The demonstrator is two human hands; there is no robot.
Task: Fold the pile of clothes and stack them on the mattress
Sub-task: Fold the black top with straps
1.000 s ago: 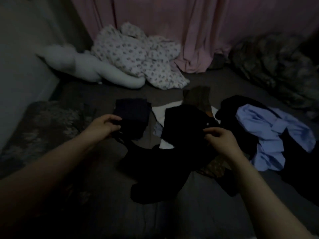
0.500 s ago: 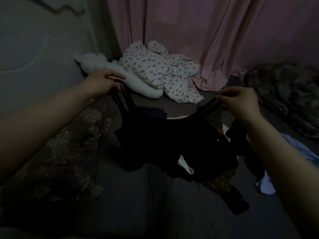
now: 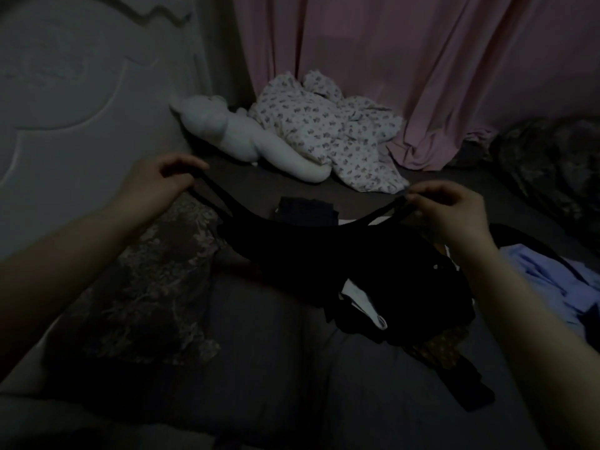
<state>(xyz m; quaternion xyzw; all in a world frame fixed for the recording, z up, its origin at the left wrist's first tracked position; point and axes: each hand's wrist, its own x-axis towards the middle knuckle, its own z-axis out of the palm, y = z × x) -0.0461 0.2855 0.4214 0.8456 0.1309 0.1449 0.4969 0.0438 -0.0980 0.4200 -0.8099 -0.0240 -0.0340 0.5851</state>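
Right now my left hand (image 3: 159, 183) pinches one pair of straps of the black top (image 3: 308, 251), and my right hand (image 3: 444, 209) pinches the other. It hangs stretched between them above the clothes pile (image 3: 406, 306) on the mattress (image 3: 276, 368).

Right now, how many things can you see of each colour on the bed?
Black: 2, the strappy black top held up by the left hand and right hand, and the folded dark garment behind it.
White: 1, the stuffed toy.
White with flowers: 1, the flowered cloth.
Blue: 1, the blue shirt.
Total: 5. The dark heap is too dim to count.
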